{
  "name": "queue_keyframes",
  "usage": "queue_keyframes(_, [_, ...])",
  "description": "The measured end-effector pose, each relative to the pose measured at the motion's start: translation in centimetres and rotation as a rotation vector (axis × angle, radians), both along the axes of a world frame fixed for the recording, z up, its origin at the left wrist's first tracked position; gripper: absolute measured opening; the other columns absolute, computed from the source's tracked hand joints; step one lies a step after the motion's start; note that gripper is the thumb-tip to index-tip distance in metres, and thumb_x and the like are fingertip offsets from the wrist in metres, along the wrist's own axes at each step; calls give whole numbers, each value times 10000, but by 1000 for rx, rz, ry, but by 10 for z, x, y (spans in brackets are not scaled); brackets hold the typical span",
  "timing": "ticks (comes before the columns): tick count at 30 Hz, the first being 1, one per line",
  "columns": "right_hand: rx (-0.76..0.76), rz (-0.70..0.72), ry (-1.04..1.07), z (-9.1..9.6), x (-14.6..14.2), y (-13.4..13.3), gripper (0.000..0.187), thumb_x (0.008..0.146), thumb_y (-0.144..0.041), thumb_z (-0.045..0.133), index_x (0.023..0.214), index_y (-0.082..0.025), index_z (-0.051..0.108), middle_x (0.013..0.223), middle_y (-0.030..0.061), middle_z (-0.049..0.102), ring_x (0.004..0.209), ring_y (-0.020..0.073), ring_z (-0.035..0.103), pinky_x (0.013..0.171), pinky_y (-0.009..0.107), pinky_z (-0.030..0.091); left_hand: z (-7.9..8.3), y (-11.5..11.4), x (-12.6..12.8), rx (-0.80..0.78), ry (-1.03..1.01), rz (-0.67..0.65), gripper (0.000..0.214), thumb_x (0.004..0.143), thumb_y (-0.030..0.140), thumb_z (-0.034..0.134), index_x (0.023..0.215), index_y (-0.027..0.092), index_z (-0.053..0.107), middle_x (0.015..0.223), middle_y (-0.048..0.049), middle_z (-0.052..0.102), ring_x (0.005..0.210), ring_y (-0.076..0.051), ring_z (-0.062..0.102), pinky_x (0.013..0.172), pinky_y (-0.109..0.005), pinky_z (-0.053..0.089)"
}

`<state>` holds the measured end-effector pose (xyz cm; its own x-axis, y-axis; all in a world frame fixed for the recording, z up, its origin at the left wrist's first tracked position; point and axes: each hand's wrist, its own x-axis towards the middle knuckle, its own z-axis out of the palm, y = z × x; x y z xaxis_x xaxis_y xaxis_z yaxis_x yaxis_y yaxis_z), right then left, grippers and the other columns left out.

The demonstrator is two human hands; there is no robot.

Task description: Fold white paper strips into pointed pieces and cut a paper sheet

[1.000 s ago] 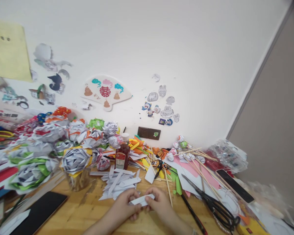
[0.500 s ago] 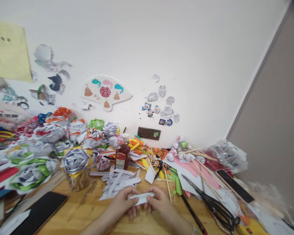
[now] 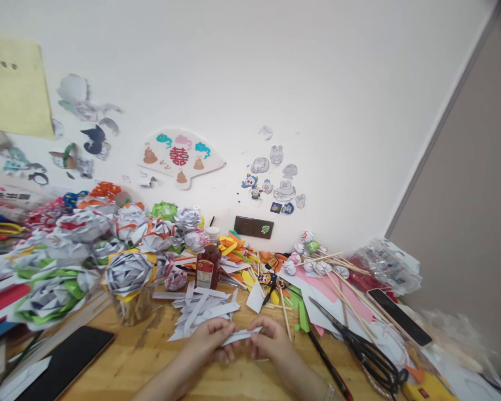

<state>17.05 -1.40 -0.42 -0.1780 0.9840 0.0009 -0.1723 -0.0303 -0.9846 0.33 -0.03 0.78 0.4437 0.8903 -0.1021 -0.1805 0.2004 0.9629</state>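
A narrow folded strip of white paper [image 3: 241,336] is stretched between my two hands, low over the wooden table. My left hand [image 3: 214,337] pinches its left end between thumb and fingers. At the other end, my right hand [image 3: 269,338] grips the strip the same way, fingers curled beneath. Just beyond my left hand lies a loose pile of similar white folded strips [image 3: 202,309]. Behind that pile stands a dark red bottle with a label [image 3: 207,268].
Paper flowers [image 3: 129,273] crowd the left side. A black phone [image 3: 67,362] lies front left. To the right are black-handled scissors [image 3: 363,351], a dark pen [image 3: 329,365], another phone [image 3: 398,317] and thin wooden sticks [image 3: 346,292]. The bare tabletop [image 3: 229,384] shows in front.
The strip has tilted, its right end now higher, and looks narrower from here. My fingers have shifted slightly along it, while both hands stay in about the same place.
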Motion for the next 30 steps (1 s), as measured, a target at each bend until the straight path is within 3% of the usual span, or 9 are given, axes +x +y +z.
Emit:
queue_keyframes(6, [67, -15, -44, -3, -1, 2, 363, 583, -462, 677, 662, -152, 505, 492, -41, 555, 379, 66, 463, 410, 183, 338, -7, 3, 2, 38, 82, 4, 430, 498, 444, 724, 719, 125, 539, 509, 12, 635, 388, -86, 535, 398, -190, 379])
queue_keyframes(16, [90, -36, -37, -8, 1, 8, 441, 542, -441, 706, 797, -172, 467, 492, -61, 543, 356, 73, 468, 386, 186, 345, -7, 0, 6, 74, 236, 44, 488, 461, 556, 671, 682, 173, 463, 423, 74, 565, 316, -70, 460, 338, -188, 345])
queue_keyframes(23, [211, 31, -37, -12, 3, 7, 435, 631, -415, 672, 924, -174, 460, 570, -53, 559, 457, 79, 510, 456, 194, 377, -3, -4, 6, 87, 325, -138, 489, 565, 639, 537, 564, 150, 512, 395, 33, 547, 292, -63, 407, 308, -186, 261])
queue_keyframes(27, [210, 5, 4, -15, 2, 9, 371, 662, -454, 635, 829, -166, 471, 474, -66, 530, 418, 77, 487, 436, 185, 348, -5, -5, 5, 103, 363, -137, 459, 561, 617, 563, 623, 168, 485, 386, 76, 509, 280, -46, 352, 295, -174, 224])
queue_keyframes(30, [191, 14, -11, -16, 2, 11, 353, 665, -466, 626, 745, -152, 488, 508, -28, 572, 409, 75, 488, 422, 182, 341, -5, -5, 4, 116, 367, -140, 464, 558, 628, 554, 597, 174, 461, 366, 89, 465, 281, -43, 339, 296, -172, 209])
